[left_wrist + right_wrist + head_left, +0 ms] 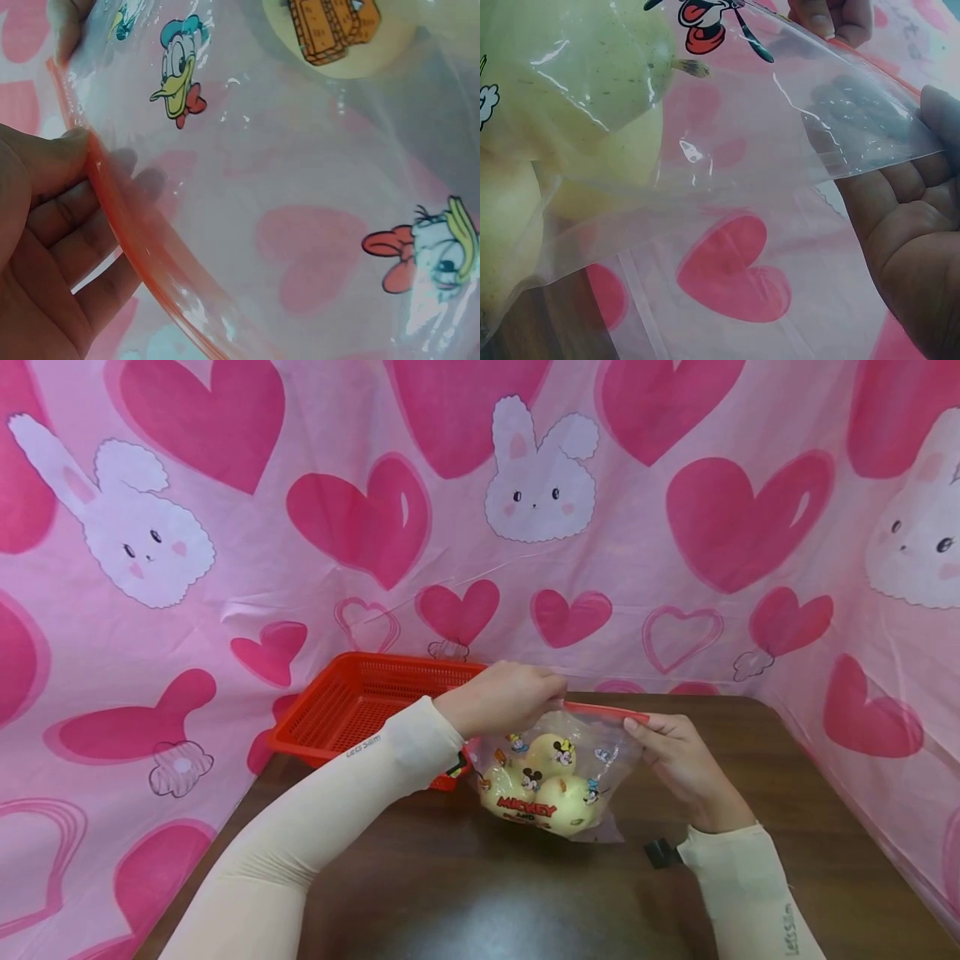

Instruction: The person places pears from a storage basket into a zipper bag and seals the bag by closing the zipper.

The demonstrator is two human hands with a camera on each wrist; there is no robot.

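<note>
A clear zip bag (611, 760) with cartoon prints and a red-orange zip edge (603, 711) hangs just above the table. Inside it are several pale yellow pears (570, 806); one shows a short brown stem (694, 68) in the right wrist view. My left hand (506, 697) pinches the zip edge near its left part. At the right corner of the bag, my right hand (686, 768) pinches the same edge between thumb and fingers. In the left wrist view, the left thumb (64, 154) presses on the edge while fingers lie behind the plastic.
A red plastic basket (307, 727) stands at the back left of the brown table (420, 893), partly behind my left arm. A pink cloth (465, 552) with hearts and rabbits hangs behind and at both sides. A small black object (660, 853) sits by my right wrist.
</note>
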